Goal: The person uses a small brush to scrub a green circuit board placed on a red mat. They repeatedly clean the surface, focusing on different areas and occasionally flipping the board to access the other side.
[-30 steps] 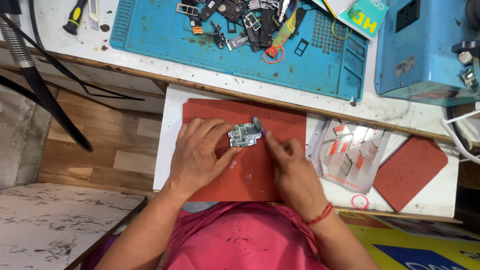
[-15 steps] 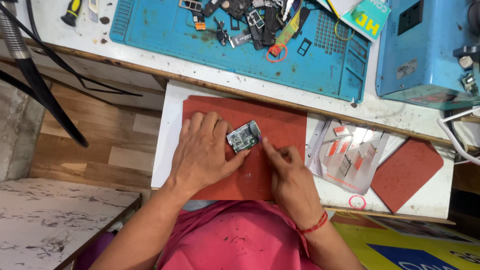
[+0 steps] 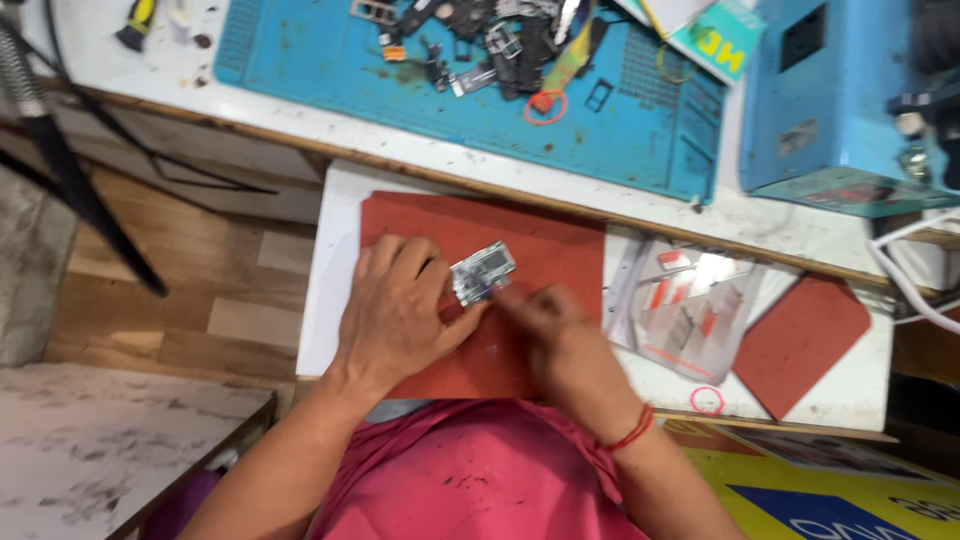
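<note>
A small circuit board (image 3: 482, 272), silvery-green and rectangular, lies tilted on the red work mat (image 3: 545, 250) near the centre of the frame. From where I watch, my left hand (image 3: 398, 310) rests flat on the mat just left of the board, fingers spread and thumb reaching up against its lower edge; that grip is open, pinning the board in place rather than closing around it. My right hand (image 3: 555, 335) comes in from the lower right, blurred, its fingertip meeting the board's right corner. I cannot tell whether that grip holds a tool or is merely pressing with a finger. A red thread band (image 3: 632, 432) circles the right wrist.

The red mat sits on a white board (image 3: 330, 270) that juts out from the table (image 3: 330, 125) toward the bottom of the frame. Right of the mat lies a clear plastic packet (image 3: 690, 305) with red-and-white contents, and beyond it a second, smaller red pad (image 3: 800, 340), turned at an angle. Across the top of the frame stretches a blue repair mat (image 3: 300, 50), strewn in its upper middle with dark phone parts (image 3: 490, 40). A blue box-shaped machine (image 3: 830, 110) fills the upper right corner. A yellow-handled tool (image 3: 135, 20) lies at the upper left edge. A pink shirt (image 3: 470, 480) fills the bottom centre.
</note>
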